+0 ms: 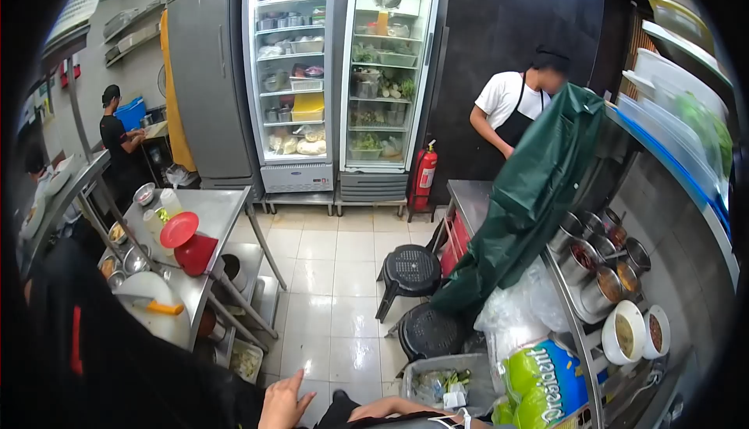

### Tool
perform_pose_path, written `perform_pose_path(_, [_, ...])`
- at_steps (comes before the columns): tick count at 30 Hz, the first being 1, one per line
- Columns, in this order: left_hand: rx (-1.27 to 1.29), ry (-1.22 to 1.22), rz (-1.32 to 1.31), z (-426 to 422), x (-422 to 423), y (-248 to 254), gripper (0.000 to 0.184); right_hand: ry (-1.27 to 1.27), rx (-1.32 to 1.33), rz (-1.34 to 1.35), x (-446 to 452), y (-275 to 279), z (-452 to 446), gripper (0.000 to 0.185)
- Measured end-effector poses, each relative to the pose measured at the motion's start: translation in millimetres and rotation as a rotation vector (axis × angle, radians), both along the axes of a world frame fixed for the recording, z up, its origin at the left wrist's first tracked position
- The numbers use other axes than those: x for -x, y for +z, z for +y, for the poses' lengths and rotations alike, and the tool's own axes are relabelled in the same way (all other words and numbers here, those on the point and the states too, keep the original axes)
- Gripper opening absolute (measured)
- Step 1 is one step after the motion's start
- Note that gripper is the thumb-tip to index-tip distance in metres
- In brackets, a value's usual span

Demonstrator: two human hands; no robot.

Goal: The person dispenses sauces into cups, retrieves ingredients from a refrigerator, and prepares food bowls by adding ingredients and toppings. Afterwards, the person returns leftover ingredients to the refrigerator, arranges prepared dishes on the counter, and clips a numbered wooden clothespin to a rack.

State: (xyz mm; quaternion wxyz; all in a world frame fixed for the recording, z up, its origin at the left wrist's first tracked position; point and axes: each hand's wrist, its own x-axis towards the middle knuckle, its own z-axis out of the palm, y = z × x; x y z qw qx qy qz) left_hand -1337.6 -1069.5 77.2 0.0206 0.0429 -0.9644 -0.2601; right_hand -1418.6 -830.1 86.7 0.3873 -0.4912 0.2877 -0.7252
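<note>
My left hand [285, 402] shows at the bottom centre, its fingers apart and nothing in them, close to a dark sleeve at the left. Of my right side only a bare forearm [394, 407] can be seen at the lower edge; the hand itself is hidden or out of the frame. To the right of the forearm is a grey bin [477, 366] with green scraps and a white piece inside. Beside it lies a green and blue plastic bag [542, 382]. On the left steel table [222, 214] are a red scale [193, 253] and a knife with an orange handle [164, 306] on a round white board.
Two black stools [412, 269] stand beside the tiled aisle [343, 257]. Glass-door fridges [292, 85] and a fire extinguisher [424, 175] line the back. A green cover [530, 187] drapes by the right shelf. Co-workers [507, 109] stand at the back right and left.
</note>
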Motion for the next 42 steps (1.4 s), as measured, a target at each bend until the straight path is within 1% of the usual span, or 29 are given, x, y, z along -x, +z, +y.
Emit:
perform_pose_path(1, [0.001,-0.002,0.009,-9.1,18.1,-8.1,0.055,0.084,-0.067,-0.11,17.6,-25.7,-4.6,0.05])
perform_pose_path(3, [0.032,0.053,-0.022,-31.9,51.8,-17.4,0.056,0.11,-0.339,-0.04,56.3,-64.5,-3.8,0.049])
perform_pose_path(4, [-0.007,0.061,-0.077,-42.0,72.4,-19.0,0.058,0.11,-0.487,-0.007,73.8,-83.4,1.3,0.049])
perform_pose_path(7, [-0.095,0.021,-0.189,-69.3,128.0,-3.7,0.059,0.055,-0.829,0.014,128.6,-123.5,19.4,0.049])
perform_pose_path(8, [-0.154,0.005,-0.144,-82.6,144.4,-6.0,0.06,0.018,-0.906,-0.003,143.3,-130.6,22.9,0.049])
perform_pose_path(11, [-0.167,0.012,-0.099,-118.7,195.3,-2.1,0.06,-0.101,-1.034,-0.079,182.7,-146.0,22.4,0.049])
perform_pose_path(12, [-0.092,0.028,-0.074,-130.8,213.0,-6.4,0.06,-0.138,-1.061,-0.101,196.1,-146.3,17.6,0.049])
perform_pose_path(16, [-0.056,0.008,-0.098,-164.5,277.4,-24.8,0.059,-0.225,-1.069,-0.149,252.3,-150.0,-11.3,0.049])
perform_pose_path(17, [-0.06,-0.06,-0.031,-169.0,292.7,-36.4,0.054,-0.238,-1.065,-0.15,268.5,-152.9,-20.5,0.049])
perform_pose_path(18, [-0.064,-0.13,0.035,-170.3,312.0,-36.0,0.05,-0.239,-1.055,-0.151,285.2,-155.7,-30.5,0.049])
perform_pose_path(19, [-0.061,-0.143,0.032,-171.7,333.5,-35.3,0.05,-0.241,-1.045,-0.147,302.9,-158.7,-40.8,0.049])
perform_pose_path(20, [-0.059,-0.17,-0.09,-171.8,356.0,-33.8,0.051,-0.235,-1.024,-0.144,322.7,-163.0,-51.8,0.049])
perform_pose_path(22, [-0.097,-0.197,-0.318,-165.9,405.7,-12.8,0.054,-0.217,-0.982,-0.12,368.0,-172.5,-73.4,0.049])
perform_pose_path(23, [-0.089,-0.209,-0.316,-168.9,432.8,-19.9,0.054,-0.205,-0.958,-0.106,392.2,-176.9,-83.2,0.049])
perform_pose_path(25, [-0.021,-0.353,-0.296,-173.7,491.0,-46.9,0.061,-0.178,-0.906,-0.071,443.5,-185.2,-100.9,0.049])
perform_pose_path(26, [-0.012,-0.392,-0.251,-174.9,518.7,-48.1,0.063,-0.166,-0.884,-0.051,472.3,-187.6,-107.5,0.049])
perform_pose_path(27, [-0.004,-0.4,-0.234,-175.4,543.5,-46.6,0.063,-0.151,-0.863,-0.024,501.2,-188.6,-113.9,0.049])
perform_pose_path(28, [-0.042,-0.373,-0.152,-171.2,559.4,-33.2,0.059,-0.132,-0.846,-0.016,529.6,-190.0,-121.8,0.049])
perform_pose_path(29, [-0.078,-0.345,-0.08,-169.6,575.5,-24.8,0.055,-0.112,-0.839,-0.017,559.1,-180.5,-130.9,0.049])
perform_pose_path(30, [-0.082,-0.375,-0.032,-172.2,598.4,-20.5,0.057,-0.082,-0.848,-0.075,589.1,-170.2,-136.7,0.048])
perform_pose_path(31, [-0.06,-0.393,-0.038,-175.7,620.9,-16.7,0.057,-0.058,-0.849,-0.134,623.8,-146.9,-148.4,0.048])
perform_pose_path(33, [-0.051,-0.395,0.023,-180.8,661.0,-10.2,0.058,-0.127,-0.779,-0.004,689.8,-158.1,-174.2,0.046])
perform_pose_path(34, [-0.031,-0.447,-0.009,-182.1,676.0,-12.3,0.058,-0.2,-0.788,0.191,716.0,-148.5,-191.5,0.046])
perform_pose_path(35, [-0.055,-0.39,-0.083,-183.8,689.3,-20.1,0.057,-0.284,-0.806,0.383,743.7,-136.2,-208.9,0.046])
perform_pose_path(37, [-0.075,-0.289,-0.214,-195.0,729.8,-33.3,0.055,-0.389,-0.714,0.537,785.5,-111.3,-241.8,0.045])
perform_pose_path(39, [-0.028,-0.335,-0.269,-208.6,771.0,-44.0,0.054,-0.497,-0.537,0.551,816.7,-104.2,-272.3,0.042])
perform_pose_path(40, [0.001,-0.372,-0.29,-215.9,793.7,-48.7,0.053,-0.583,-0.531,0.519,834.0,-99.5,-277.5,0.042])
perform_pose_path(42, [0.067,-0.474,-0.34,-231.6,844.9,-54.8,0.053,-0.445,-0.62,0.754,858.3,-92.2,-287.3,0.043])
